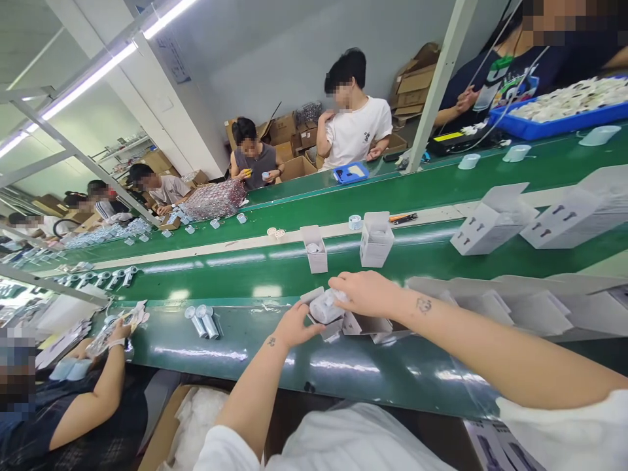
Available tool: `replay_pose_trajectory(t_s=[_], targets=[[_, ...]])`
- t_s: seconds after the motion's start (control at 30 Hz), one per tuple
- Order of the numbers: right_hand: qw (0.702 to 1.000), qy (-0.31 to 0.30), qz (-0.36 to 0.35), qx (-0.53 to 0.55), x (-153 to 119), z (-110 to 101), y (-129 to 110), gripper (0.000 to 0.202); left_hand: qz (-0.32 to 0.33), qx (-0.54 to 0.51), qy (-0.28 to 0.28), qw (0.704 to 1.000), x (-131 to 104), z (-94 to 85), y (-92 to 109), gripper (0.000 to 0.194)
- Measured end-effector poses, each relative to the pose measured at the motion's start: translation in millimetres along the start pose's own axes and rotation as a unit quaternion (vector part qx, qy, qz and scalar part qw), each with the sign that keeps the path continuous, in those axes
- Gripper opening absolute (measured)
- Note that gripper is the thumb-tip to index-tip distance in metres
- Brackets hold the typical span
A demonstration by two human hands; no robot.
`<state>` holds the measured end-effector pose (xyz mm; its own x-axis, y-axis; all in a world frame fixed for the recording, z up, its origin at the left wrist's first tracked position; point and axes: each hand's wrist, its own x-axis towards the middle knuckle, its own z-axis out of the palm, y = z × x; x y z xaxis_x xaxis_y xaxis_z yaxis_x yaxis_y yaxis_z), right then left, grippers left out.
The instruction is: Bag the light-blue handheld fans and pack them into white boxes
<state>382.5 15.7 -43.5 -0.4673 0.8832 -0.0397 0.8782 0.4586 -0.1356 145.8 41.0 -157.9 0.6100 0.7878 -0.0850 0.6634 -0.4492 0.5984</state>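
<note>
My right hand grips a whitish item in clear plastic wrap, whose exact kind I cannot make out. The wrapped item sits at the mouth of an open white box. With fingers at the box's left side and thumb along its near edge, my left hand holds that box. Just right of it, a row of open white boxes lies on the bench. Two upright white boxes, a narrow one and a wider one, stand on the belt beyond my hands.
Silvery tubes lie left of my hands. Larger white boxes stand at right on the green belt. A co-worker's hand handles plastic-wrapped parts at left. Across the line, several people work near a blue tray of white parts.
</note>
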Motion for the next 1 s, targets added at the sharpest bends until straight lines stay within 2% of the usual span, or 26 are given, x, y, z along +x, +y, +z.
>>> replay_pose_trajectory(t_s=[0.07,0.13,0.23,0.3,0.37,0.43,0.47,0.57,0.67,0.73,0.8,0.83,0.9,1.0], targets=[[0.999,0.003,0.012,-0.036,3,-1,-5,0.02,-0.002,-0.005,0.021,1.0,0,6.5,2,0.038],[0.997,-0.008,-0.015,-0.069,8,1,-16,0.021,-0.01,-0.029,0.046,0.998,0,13.2,5,0.044],[0.993,-0.059,-0.071,-0.079,18,7,-35,0.036,-0.025,-0.073,0.075,0.994,2,21.2,9,0.054],[0.991,-0.096,-0.061,-0.066,24,8,-40,0.048,-0.03,-0.089,0.083,0.992,2,24.2,8,0.058],[0.993,-0.106,-0.041,-0.04,30,4,-34,0.069,-0.04,-0.105,0.09,0.99,1,25.4,4,0.062],[0.995,-0.087,-0.045,0.031,36,-5,-21,0.091,-0.057,-0.135,0.102,0.984,-3,24.7,-1,0.066],[0.992,-0.08,-0.057,0.082,41,-9,-13,0.093,-0.067,-0.153,0.111,0.98,-5,23.7,-3,0.066],[0.97,-0.125,-0.091,0.187,64,-11,1,0.073,-0.073,-0.194,0.132,0.969,-11,16.9,-5,0.062],[0.961,-0.18,-0.117,0.176,95,0,-1,0.033,-0.047,-0.215,0.128,0.967,-12,3.8,-4,0.055],[0.965,-0.171,-0.125,0.157,119,7,-6,0.016,-0.046,-0.234,0.137,0.962,-12,-7.9,-7,0.058],[0.971,-0.148,-0.125,0.144,144,9,-8,0.013,-0.072,-0.261,0.177,0.946,-15,-19.3,-12,0.07],[0.973,-0.135,-0.123,0.14,158,7,-7,0.012,-0.091,-0.279,0.207,0.933,-19,-23.7,-17,0.073],[0.977,-0.116,-0.113,0.136,186,3,-3,0.011,-0.137,-0.316,0.276,0.898,-33,-27.1,-27,0.068],[0.982,-0.1,-0.087,0.136,232,-1,5,0.013,-0.225,-0.375,0.365,0.822,-74,-14.4,-45,0.048]])
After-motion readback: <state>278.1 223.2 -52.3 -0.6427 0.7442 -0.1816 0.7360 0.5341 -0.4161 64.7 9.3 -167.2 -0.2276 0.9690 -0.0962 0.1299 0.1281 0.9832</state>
